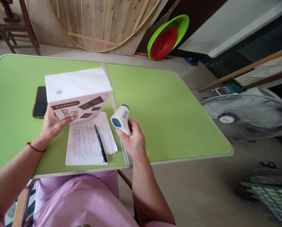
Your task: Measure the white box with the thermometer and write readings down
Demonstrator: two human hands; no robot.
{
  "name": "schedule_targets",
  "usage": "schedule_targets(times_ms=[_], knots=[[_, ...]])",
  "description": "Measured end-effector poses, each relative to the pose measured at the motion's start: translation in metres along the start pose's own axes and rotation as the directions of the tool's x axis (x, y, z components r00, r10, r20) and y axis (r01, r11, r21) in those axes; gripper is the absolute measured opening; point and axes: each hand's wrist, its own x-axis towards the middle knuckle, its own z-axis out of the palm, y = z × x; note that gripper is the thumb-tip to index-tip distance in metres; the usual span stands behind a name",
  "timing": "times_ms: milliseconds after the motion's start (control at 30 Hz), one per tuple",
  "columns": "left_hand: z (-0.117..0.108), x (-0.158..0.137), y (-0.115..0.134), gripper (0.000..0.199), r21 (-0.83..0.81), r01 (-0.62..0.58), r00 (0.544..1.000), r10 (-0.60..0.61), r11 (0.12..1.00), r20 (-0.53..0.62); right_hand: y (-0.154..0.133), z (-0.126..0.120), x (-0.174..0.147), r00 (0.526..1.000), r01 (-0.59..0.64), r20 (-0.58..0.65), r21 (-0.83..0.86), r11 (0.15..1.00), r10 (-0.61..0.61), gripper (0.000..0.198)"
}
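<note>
My left hand (53, 123) grips the near left corner of a white cardboard box (78, 83), its thumb across the printed side. The box is tilted above the green table, and its far underside is hidden. In my right hand (135, 142) is a white and blue infrared thermometer (121, 119), held by its handle with the small screen toward me. Between the hands lie handwritten paper sheets (80, 148), partly behind the box. A black pen (100, 142) rests on them. Left of the box, a phone (39, 102) lies partly covered from view.
The green folding table (159, 104) has a metal seam between its halves. Beyond it lean a round wooden board (91, 22) and green (184, 23) and red basins (164, 44). A wooden chair (18, 28) stands far left. A covered fan (227, 119) is at right.
</note>
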Motion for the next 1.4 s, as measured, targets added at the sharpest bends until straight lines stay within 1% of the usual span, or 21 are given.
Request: schedule_targets(times_ms=[33,67,100,133,167,200,233,267,300,333,367,433,500,567,700,800,867,967,1133,1267,1400], knots=[[-0.002,-0.004,0.004,0.086,0.023,-0.005,1.0,0.006,1.0,-0.009,-0.011,0.0,-0.011,0.999,-0.019,-0.023,0.194,0.981,0.024,0.045],[-0.004,-0.008,0.007,0.081,0.026,-0.002,1.0,0.002,1.0,-0.011,-0.023,0.0,-0.024,0.999,-0.042,0.01,0.372,0.927,0.041,0.043],[-0.005,-0.012,0.01,0.075,0.0,0.014,1.0,-0.014,1.0,-0.005,-0.035,0.0,-0.038,0.994,-0.087,0.106,0.526,0.846,0.036,0.04],[-0.006,-0.017,0.013,0.071,-0.044,0.046,0.999,-0.046,0.998,0.011,-0.047,0.001,-0.053,0.97,-0.165,0.241,0.646,0.745,0.006,0.041],[-0.005,-0.021,0.016,0.068,-0.082,0.087,0.996,-0.085,0.993,0.033,-0.057,0.002,-0.066,0.925,-0.263,0.377,0.728,0.633,-0.048,0.044],[-0.004,-0.026,0.018,0.066,-0.104,0.131,0.99,-0.125,0.986,0.064,-0.066,0.003,-0.079,0.871,-0.365,0.483,0.758,0.541,-0.09,0.043],[-0.002,-0.03,0.02,0.065,-0.114,0.172,0.982,-0.161,0.978,0.101,-0.073,0.005,-0.089,0.816,-0.453,0.567,0.748,0.486,-0.113,0.042],[0.0,-0.034,0.021,0.065,-0.117,0.207,0.971,-0.19,0.971,0.143,-0.077,0.006,-0.097,0.767,-0.52,0.628,0.726,0.45,-0.127,0.042],[0.002,-0.037,0.022,0.064,-0.112,0.237,0.96,-0.214,0.965,0.183,-0.08,0.008,-0.103,0.731,-0.567,0.67,0.701,0.433,-0.127,0.041],[0.004,-0.04,0.023,0.063,-0.1,0.261,0.947,-0.235,0.96,0.217,-0.08,0.01,-0.107,0.708,-0.595,0.695,0.68,0.428,-0.121,0.041],[0.006,-0.042,0.022,0.063,-0.085,0.282,0.936,-0.254,0.956,0.246,-0.08,0.012,-0.11,0.701,-0.605,0.704,0.67,0.43,-0.111,0.041],[0.008,-0.044,0.021,0.061,-0.064,0.302,0.92,-0.273,0.951,0.282,-0.076,0.014,-0.111,0.725,-0.591,0.684,0.676,0.44,-0.077,0.039],[0.009,-0.044,0.017,0.06,-0.07,0.303,0.918,-0.271,0.951,0.288,-0.073,0.015,-0.11,0.761,-0.563,0.648,0.69,0.454,-0.041,0.038],[0.01,-0.044,0.014,0.06,-0.09,0.306,0.922,-0.272,0.948,0.275,-0.072,0.016,-0.107,0.78,-0.546,0.626,0.692,0.471,-0.015,0.037],[0.011,-0.042,0.01,0.061,-0.148,0.309,0.926,-0.262,0.939,0.273,-0.074,0.021,-0.101,0.784,-0.542,0.62,0.665,0.513,0.024,0.036],[0.012,-0.04,0.01,0.061,-0.173,0.277,0.931,-0.22,0.945,0.292,-0.077,0.023,-0.097,0.777,-0.562,0.628,0.66,0.498,0.045,0.034],[0.012,-0.038,0.011,0.061,-0.167,0.249,0.936,-0.193,0.954,0.294,-0.078,0.023,-0.094,0.762,-0.583,0.646,0.654,0.482,0.044,0.033],[0.011,-0.037,0.013,0.066,-0.125,0.236,0.94,-0.194,0.964,0.279,-0.082,0.02,-0.09,0.743,-0.591,0.668,0.635,0.497,0.029,0.031],[0.009,-0.039,0.011,0.069,-0.112,0.267,0.933,-0.228,0.957,0.278,-0.082,0.021,-0.089,0.764,-0.545,0.645,0.659,0.519,-0.015,0.03],[0.009,-0.039,0.011,0.063,-0.117,0.256,0.934,-0.214,0.96,0.286,-0.082,0.023,-0.091,0.777,-0.547,0.629,0.662,0.513,0.017,0.031],[0.01,-0.037,0.014,0.057,-0.113,0.241,0.929,-0.195,0.964,0.314,-0.085,0.023,-0.091,0.788,-0.527,0.615,0.684,0.505,-0.011,0.028]])
